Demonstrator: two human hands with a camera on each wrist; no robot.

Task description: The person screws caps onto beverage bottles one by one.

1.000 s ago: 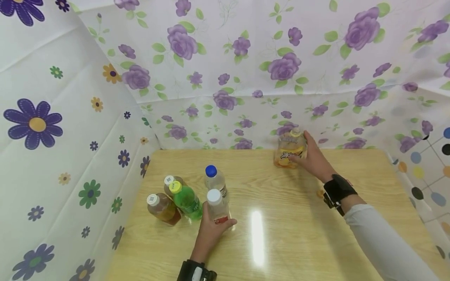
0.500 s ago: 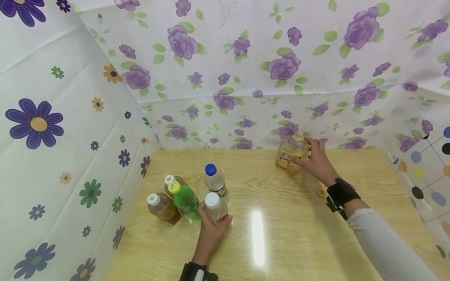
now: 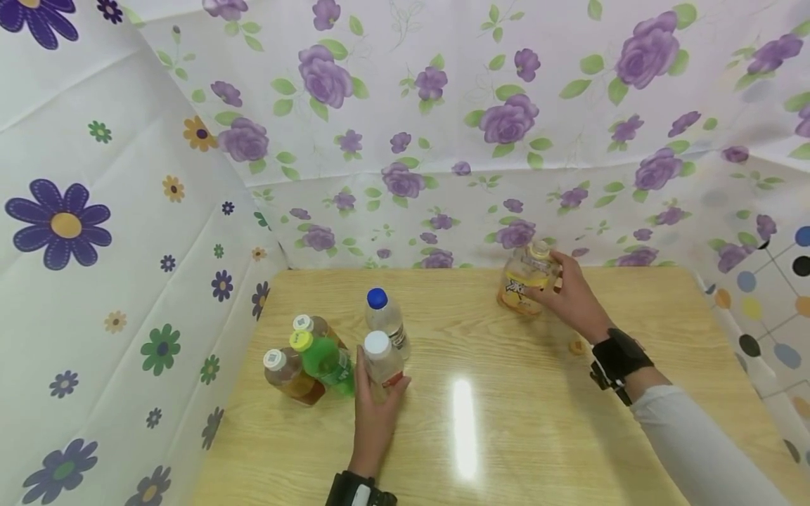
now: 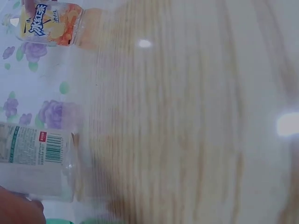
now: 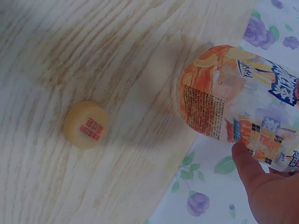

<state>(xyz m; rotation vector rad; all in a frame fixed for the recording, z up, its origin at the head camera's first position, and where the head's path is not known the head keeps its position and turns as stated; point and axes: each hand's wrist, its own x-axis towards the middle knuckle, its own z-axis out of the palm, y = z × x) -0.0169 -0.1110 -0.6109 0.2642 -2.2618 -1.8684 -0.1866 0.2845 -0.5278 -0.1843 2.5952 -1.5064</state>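
Note:
My left hand (image 3: 375,422) grips a clear plastic bottle (image 3: 382,365) with a white cap and a red patch on its label. In the left wrist view that bottle shows a barcode, low at the left. A green bottle (image 3: 325,360) with a yellow cap leans left beside the left fingers. My right hand (image 3: 572,299) holds a clear bottle (image 3: 522,284) with a yellow-orange iced tea label near the table's back edge. An orange bottle cap (image 5: 87,125) lies on the table, seen whole in the right wrist view.
A clear bottle (image 3: 387,320) with a blue cap stands just behind the white-capped one. Two white-capped bottles, one with brown drink (image 3: 294,378) and one partly hidden (image 3: 319,327), flank the green bottle. A flowered cloth (image 3: 443,211) hangs behind the wooden table (image 3: 519,422).
My left hand and its white-capped bottle have shifted left and slightly back. The green bottle's top has tipped left. My right hand has brought the iced tea bottle slightly right and nearer.

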